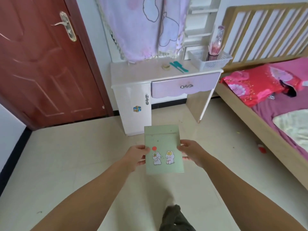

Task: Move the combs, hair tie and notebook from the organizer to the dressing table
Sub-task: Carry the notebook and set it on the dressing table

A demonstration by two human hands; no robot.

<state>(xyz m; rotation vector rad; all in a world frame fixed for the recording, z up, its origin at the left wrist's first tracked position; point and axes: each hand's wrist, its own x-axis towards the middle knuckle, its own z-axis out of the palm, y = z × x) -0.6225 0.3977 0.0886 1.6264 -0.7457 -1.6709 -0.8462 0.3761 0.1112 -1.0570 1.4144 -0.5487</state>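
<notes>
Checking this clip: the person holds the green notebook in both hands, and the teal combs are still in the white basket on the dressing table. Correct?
Not quite. The head view shows the teal combs lying on the dressing table top, left of the white basket. Both the left hand and right hand do hold the green notebook.

I see bright, even daylight | glare on door [41, 64] | soft focus overall | edges bowed by wide-angle lens

notebook [164, 150] gripped by both hands (above floor) | combs [178, 67] on dressing table [133, 75]

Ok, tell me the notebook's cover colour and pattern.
Pale green notebook with two cartoon bunnies and a red dot, seen in the head view.
</notes>
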